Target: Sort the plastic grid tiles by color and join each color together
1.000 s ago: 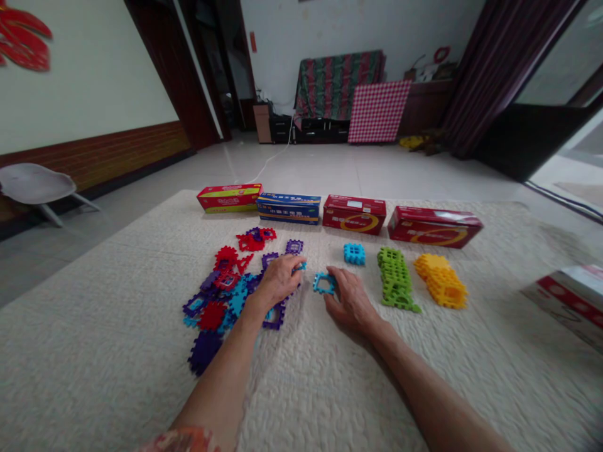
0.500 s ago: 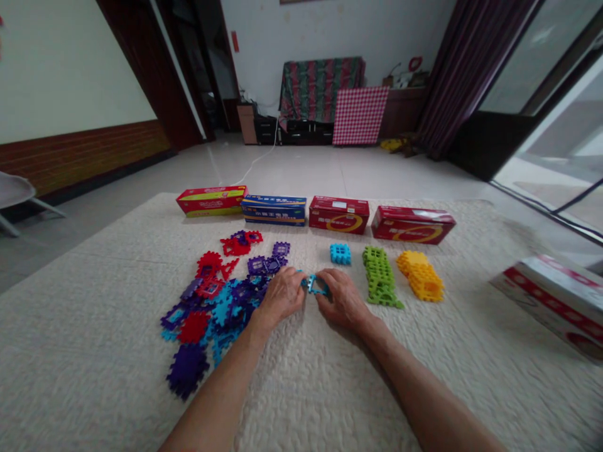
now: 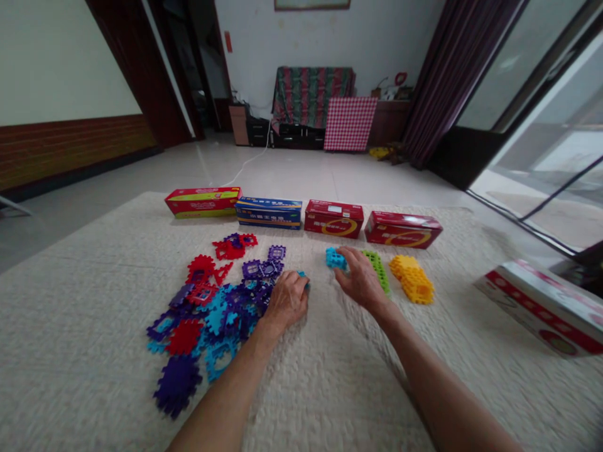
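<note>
Pale quilted cover (image 3: 330, 395) is filling most of the view, with four cardboard boxes (image 3: 268, 213) lining up along its far side. OK so, what's new: the hands aren't meeting in the middle over a blue frame like they were half a second ago. Now the right hand (image 3: 360, 276) is reaching out over the light-blue stack (image 3: 334, 258), so the two hands are working at separate spots. Its fingers are covering the stack's right side, and honestly I can't tell if they're gripping anything. Left hand (image 3: 287, 295) is staying near the mixed pile (image 3: 188, 336), fingers closing around a light-blue piece (image 3: 302, 274) that's barely peeking out past the fingertips. As for looks, the stack is showing bright plastic with notched edges, sitting just left of the green pieces (image 3: 378, 271), with the yellow stack (image 3: 412, 279) lying further right.
</note>
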Available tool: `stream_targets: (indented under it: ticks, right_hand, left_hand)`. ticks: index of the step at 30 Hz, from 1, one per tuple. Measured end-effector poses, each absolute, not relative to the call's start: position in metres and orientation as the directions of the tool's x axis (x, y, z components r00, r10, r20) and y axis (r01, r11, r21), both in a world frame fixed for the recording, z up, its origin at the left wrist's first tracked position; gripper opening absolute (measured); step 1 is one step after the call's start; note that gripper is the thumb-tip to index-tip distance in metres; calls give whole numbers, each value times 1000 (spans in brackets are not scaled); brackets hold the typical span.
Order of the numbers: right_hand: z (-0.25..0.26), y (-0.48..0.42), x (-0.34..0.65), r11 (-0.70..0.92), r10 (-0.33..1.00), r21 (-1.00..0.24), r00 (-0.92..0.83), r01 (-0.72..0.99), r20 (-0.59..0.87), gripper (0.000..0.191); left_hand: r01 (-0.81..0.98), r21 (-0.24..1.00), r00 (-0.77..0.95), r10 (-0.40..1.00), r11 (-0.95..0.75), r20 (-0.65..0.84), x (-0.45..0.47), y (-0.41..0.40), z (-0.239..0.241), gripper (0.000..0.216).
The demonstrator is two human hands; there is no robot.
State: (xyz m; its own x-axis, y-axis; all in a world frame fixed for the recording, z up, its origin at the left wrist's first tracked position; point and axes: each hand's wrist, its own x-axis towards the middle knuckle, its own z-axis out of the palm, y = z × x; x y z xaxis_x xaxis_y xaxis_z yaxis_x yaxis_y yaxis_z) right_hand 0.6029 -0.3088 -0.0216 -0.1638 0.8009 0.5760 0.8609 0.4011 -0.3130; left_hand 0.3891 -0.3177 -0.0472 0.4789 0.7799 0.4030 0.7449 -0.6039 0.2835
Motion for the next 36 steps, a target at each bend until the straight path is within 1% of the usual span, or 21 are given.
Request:
stream_targets:
  ticks: [3,7,10,12,15,17,19,23,25,27,29,32,34,36]
  right_hand:
    - [-9,-291,611,349,846,-250,-189,903,499,37]
    - [-4,-279,612,323,877,-167,-228,932,423,35]
    - [-8,-278,612,309,897,-141,-238,941,374,35]
    - [-10,-279,613,299,898,-144,-228,943,376,38]
    - [-10,-284,615,339,852,-158,-231,927,470,44]
    - [-10,-292,611,425,794,-185,-268,886,545,43]
    - [-11,-304,603,518,746,-223,-309,826,590,41]
    - [-25,-335,579,597,733,-298,-356,745,580,41]
    - [-34,-346,570,578,765,-367,-326,729,556,43]
    - [-42,-352,565,578,779,-407,-332,707,531,47]
    - [-46,-353,563,578,785,-435,-327,690,526,51]
    - [-47,-352,562,550,803,-490,-267,676,532,50]
    - [-46,-351,561,534,811,-522,-229,665,538,47]
    - [-44,-352,559,516,815,-538,-189,666,548,45]
  left_hand:
    - [724,300,486,768,-621,417,389,-316,-48,25]
    - [717,316,485,770,-621,414,388,-315,-49,25]
    - [720,318,486,775,-617,403,388,-315,-48,25]
    - [723,315,487,777,-615,399,387,-316,-47,24]
    - [723,320,482,779,-612,402,388,-316,-44,23]
    - [711,346,467,779,-612,418,389,-317,-43,26]
    - [688,394,438,781,-610,446,390,-317,-42,30]
    - [617,509,346,787,-601,510,392,-317,-40,34]
    - [581,564,287,796,-587,532,393,-315,-38,34]
    - [540,640,215,824,-547,524,394,-314,-36,32]
    - [458,755,132,875,-470,465,396,-313,-34,29]
    - [233,932,34,960,-277,277,399,-312,-34,25]
    - [74,989,28,992,-128,126,402,-313,-34,23]
    - [-46,999,59,998,-9,12,404,-314,-35,23]
